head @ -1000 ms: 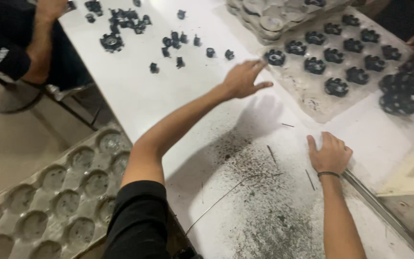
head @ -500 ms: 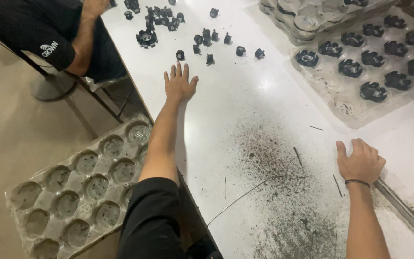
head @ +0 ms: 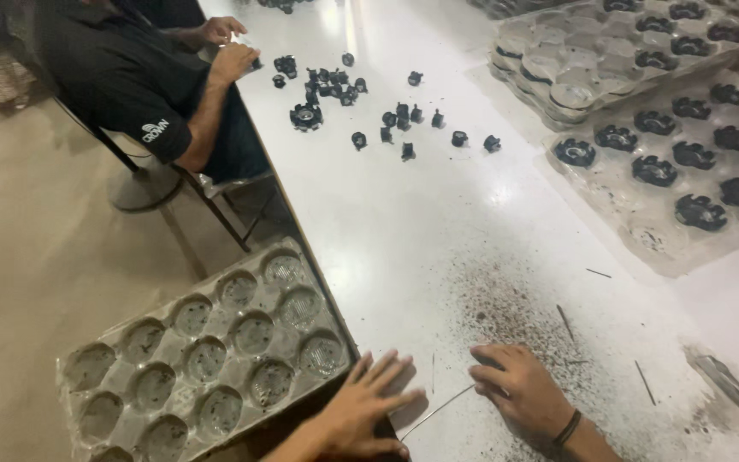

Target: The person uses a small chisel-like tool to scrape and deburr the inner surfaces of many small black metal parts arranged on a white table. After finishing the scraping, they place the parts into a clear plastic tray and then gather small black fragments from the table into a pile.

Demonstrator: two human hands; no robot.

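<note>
My white table [head: 438,231] carries two clear moulded trays [head: 643,214] at the far right, holding black toothed parts [head: 653,169]. An empty clear tray [head: 207,359] lies lower, left of the table edge. My left hand [head: 368,402] rests flat, fingers spread, at the near edge. My right hand [head: 519,389], loosely curled and holding nothing, touches a thin wire [head: 438,409] that runs from lower left to upper right between both hands.

Clear blister trays [head: 643,235], floor tray [head: 207,359]
</note>
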